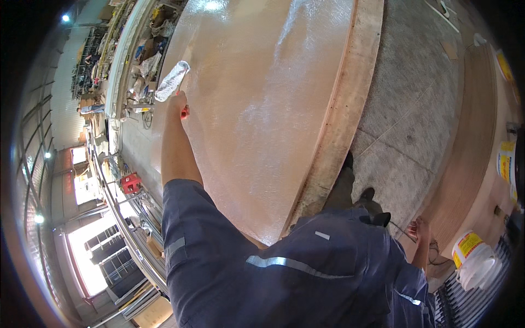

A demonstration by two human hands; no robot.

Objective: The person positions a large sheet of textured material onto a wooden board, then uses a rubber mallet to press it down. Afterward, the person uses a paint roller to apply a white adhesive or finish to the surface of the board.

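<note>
On the far left I see a cluttered shelf (pixel 136 60) of boxes and bags running along the wall, and nearer, a small red box (pixel 131 183) on a metal rail. My left hand (pixel 178 105) reaches out at the end of a bare forearm, fingers pressed together around the red handle of a paint roller (pixel 171 81). The roller's pale sleeve lies tilted on the far left edge of a big, glossy, tan curved panel (pixel 262 109), touching its wet-looking surface. The panel fills the middle of the view, with a wooden rim (pixel 339 126) along its right side. Right of that is grey concrete floor (pixel 415 98). My right hand (pixel 421 228) hangs low at my side near the floor; it seems curled around a thin dark cord, though the view there is too small to be sure. Further right stands a white bucket (pixel 474 263) with a yellow label, beside another curved wooden form (pixel 470 136).
</note>
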